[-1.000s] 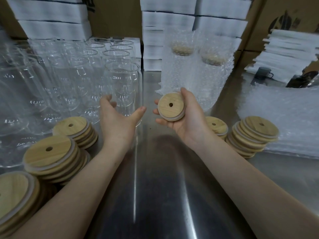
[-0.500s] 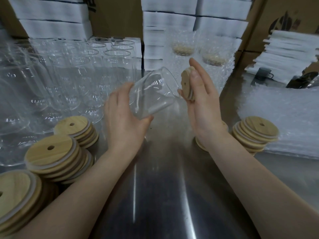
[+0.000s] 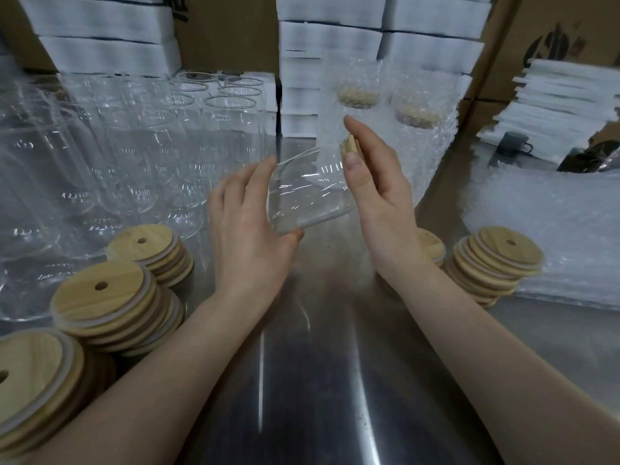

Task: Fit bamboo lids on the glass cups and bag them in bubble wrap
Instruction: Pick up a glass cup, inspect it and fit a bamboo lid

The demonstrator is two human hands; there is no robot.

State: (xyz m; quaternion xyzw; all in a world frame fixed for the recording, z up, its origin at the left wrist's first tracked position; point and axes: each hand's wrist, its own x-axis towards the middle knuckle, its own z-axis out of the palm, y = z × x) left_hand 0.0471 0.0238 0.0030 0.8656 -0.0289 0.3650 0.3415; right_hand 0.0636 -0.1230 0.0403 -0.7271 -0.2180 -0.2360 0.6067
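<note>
A: Entry one. The left hand (image 3: 248, 226)?
B: It is grasping one glass cup (image 3: 310, 196). The fingers lie along the far side and the thumb sits under the base end. The cup is held clear of the steel table (image 3: 318, 380), tilted, with its mouth pointing far and right.

A: The right hand (image 3: 382, 199)?
B: It is pinching a bamboo lid (image 3: 351, 146) between thumb and fingers, seen edge-on. The lid is at the cup's mouth. I cannot tell whether it is seated in the rim.

A: Stock on the left?
B: Bare cups (image 3: 141, 152) stand upright in rows, far left. Just near of them are three lid stacks (image 3: 100, 297), each top lid showing a small hole.

A: On the right?
B: A leaning lid pile (image 3: 496, 263) sits near right, against the edge of a heap of bubble wrap bags (image 3: 553, 236). A lone lid (image 3: 432, 245) shows partly behind the right wrist.

A: Finished units?
B: Two wrapped cups (image 3: 359, 95) stand upright at far centre, beyond the hands. Their lids show blurred through the wrap. White foam stacks (image 3: 335, 38) and cardboard boxes (image 3: 536, 28) lie behind them.
</note>
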